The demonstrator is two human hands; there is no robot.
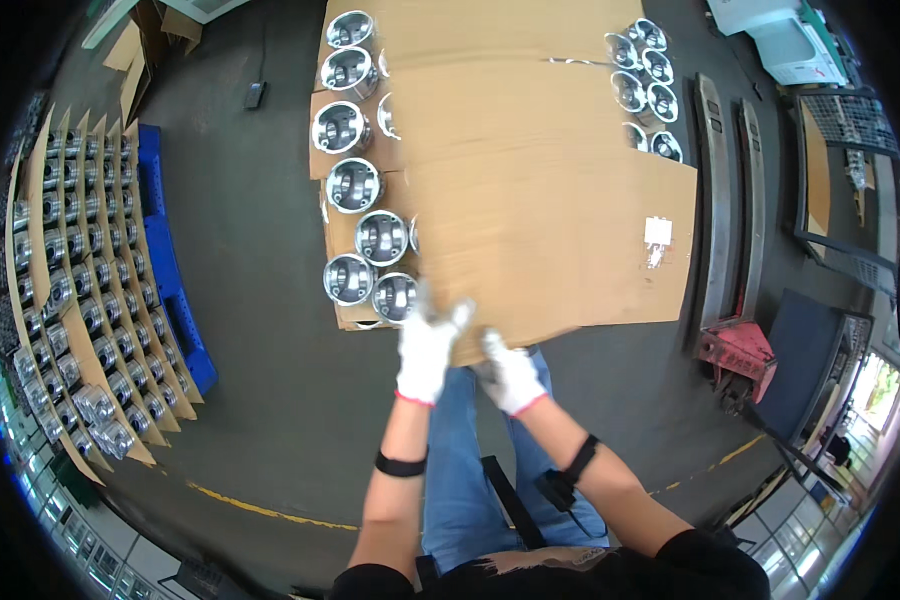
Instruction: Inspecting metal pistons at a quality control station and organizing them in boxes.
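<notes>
The cardboard sheet (pixel 530 200), lying across metal pistons (pixel 353 185), should prove light but bendable – best held at opposite edges – with left hand (pixel 428 350) spread at its near-left corner, right hand (pixel 515 380) at the near edge, grip indeterminable.

1. Ahead of the fingers (pixel 493 346) lay cardboard (pixel 545 190).
2. Ahead-left, pistons (pixel 354 186) stood beside and partly beneath it.
3. Farther ahead-right stood other pistons (pixel 661 103).
4. Well left, dividers (pixel 82 347) separated more pistons (pixel 91 316).
5. Well right stood a pallet jack (pixel 736 350).
</notes>
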